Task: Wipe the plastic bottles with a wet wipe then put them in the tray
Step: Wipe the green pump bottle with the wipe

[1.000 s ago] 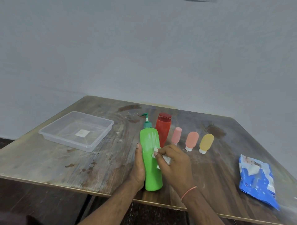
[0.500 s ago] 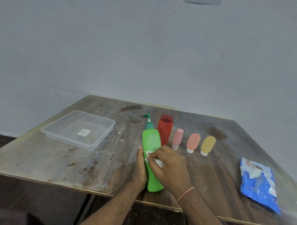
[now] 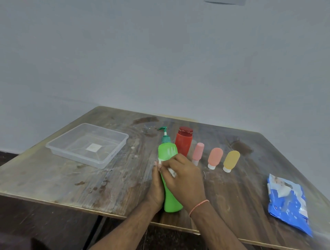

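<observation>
Plain pale blue-grey wall (image 3: 160,53) filling upper frame, worn wooden table (image 3: 116,182) with dark stains across lower half, dark floor (image 3: 35,228) lower left, soft even light, grey patch (image 3: 225,1) at top edge

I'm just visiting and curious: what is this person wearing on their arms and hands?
Both forearms are bare, with no sleeves in view, and neither the left hand nor the right hand wears a glove. The only thing worn is a thin orange-pink thread band round the right wrist. No rings or watch show.
</observation>
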Motion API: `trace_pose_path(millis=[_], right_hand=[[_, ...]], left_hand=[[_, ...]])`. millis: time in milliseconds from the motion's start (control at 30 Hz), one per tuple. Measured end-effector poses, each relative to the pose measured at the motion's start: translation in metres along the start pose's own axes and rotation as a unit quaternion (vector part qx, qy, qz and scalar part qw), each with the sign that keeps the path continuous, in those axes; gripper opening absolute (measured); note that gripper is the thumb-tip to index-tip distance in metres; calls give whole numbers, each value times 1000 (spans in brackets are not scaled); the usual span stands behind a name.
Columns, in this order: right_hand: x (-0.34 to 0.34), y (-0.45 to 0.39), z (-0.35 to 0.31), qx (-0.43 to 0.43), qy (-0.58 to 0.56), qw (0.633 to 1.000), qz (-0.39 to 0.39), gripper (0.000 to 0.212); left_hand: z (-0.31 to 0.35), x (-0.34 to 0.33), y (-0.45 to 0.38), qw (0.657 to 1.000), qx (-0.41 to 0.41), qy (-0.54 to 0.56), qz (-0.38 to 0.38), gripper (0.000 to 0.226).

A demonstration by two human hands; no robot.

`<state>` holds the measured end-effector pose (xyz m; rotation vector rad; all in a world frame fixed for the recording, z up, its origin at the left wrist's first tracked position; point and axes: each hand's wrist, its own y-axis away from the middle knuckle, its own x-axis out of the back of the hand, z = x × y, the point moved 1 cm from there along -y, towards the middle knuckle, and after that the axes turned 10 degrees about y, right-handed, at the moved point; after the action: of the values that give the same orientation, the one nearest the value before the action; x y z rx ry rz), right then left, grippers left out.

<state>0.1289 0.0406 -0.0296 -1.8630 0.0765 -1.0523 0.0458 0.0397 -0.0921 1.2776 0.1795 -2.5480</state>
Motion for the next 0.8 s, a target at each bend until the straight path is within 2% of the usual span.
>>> trace_pose_path(millis=[100, 167, 267, 333, 500, 633, 667, 733, 800], right_hand=[[2, -2, 8, -36, -9, 999, 30, 11], [5, 2, 8, -25, -5, 999, 24, 12], [2, 2, -3, 24, 28, 999, -8, 12], [1, -7, -5, 20, 30, 999, -3, 11], [5, -12, 11, -33, 12, 999, 33, 14], [3, -8, 0, 15, 12, 1000, -11, 9], [2, -12, -3, 18, 13, 1000, -11, 9], [0, -22, -5, 0, 9, 1000, 4, 9], [1, -27, -2, -28, 11, 999, 23, 9]], left_hand=[[1, 2, 3, 1000, 16, 0, -23, 63], [4, 2, 3, 999, 17, 8, -33, 66], [1, 0, 1, 1000, 2, -9, -19, 52], [-1, 1, 0, 999, -2, -26, -19, 47], [4, 3, 5, 999, 32, -9, -11, 66], [-2, 0, -5, 998, -14, -46, -32, 35], [-5, 0, -9, 999, -22, -31, -17, 33], [-5, 1, -10, 999, -25, -10, 32, 44], [-1, -3, -3, 1000, 12, 14, 12, 58]])
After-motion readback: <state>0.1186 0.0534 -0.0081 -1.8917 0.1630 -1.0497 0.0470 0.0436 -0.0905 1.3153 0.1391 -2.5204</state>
